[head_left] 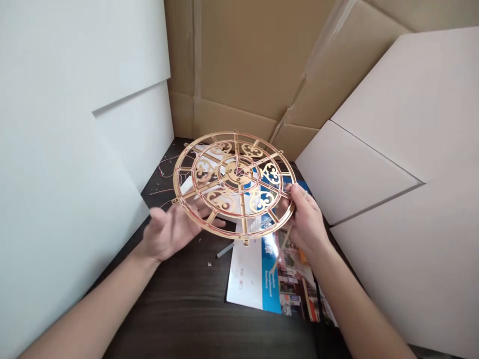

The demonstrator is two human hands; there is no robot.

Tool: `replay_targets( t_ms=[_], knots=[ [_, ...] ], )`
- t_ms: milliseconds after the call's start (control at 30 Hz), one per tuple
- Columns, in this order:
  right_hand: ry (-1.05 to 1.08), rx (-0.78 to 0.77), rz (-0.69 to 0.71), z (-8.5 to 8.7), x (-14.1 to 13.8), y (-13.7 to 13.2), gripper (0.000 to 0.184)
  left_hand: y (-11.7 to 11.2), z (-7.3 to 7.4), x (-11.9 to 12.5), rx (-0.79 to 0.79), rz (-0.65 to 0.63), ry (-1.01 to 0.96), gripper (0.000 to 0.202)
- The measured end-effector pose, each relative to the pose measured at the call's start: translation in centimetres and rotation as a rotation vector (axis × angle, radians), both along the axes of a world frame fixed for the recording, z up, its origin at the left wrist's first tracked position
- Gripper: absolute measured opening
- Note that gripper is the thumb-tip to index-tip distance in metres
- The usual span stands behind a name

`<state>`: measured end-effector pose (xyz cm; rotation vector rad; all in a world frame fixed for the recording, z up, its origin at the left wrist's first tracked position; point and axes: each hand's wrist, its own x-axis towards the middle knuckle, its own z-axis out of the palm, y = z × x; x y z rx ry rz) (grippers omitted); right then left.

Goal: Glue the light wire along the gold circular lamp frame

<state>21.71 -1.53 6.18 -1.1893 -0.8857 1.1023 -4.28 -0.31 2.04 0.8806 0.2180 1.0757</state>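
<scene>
A round golden openwork frame [235, 180] with spokes and scroll ornaments is held level above the dark table [179, 304]. My right hand [305, 219] grips its right rim, fingers closed around the edge. My left hand [170, 232] lies palm up beneath the frame's left side, fingers spread, supporting it from below. Thin red wire runs along the frame's rim.
A printed leaflet [269, 279] lies on the table under the frame, a small grey pen-like stick [224, 251] beside it. Loose red wires [164, 174] trail at the back left. White boards [75, 149] stand on the left and white boards [392, 174] on the right, cardboard [254, 65] behind.
</scene>
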Motion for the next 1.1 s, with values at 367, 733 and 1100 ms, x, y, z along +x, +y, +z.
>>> replay_targets(
  t_ms=[367,733,1100],
  knots=[
    [0.118,0.106,0.019,-1.9,-0.7,-2.1,0.049,-1.5,-1.0,2.5,0.01,-0.105,0.174,0.018],
    [0.07,0.165,0.09,-0.2,6.3,-1.3,0.045,-1.3,-0.7,3.4,-0.045,0.007,0.268,0.035],
    [-0.203,0.396,0.087,-0.5,1.9,-3.7,0.059,-0.7,-1.2,4.0,-0.055,0.04,0.401,0.056]
  ],
)
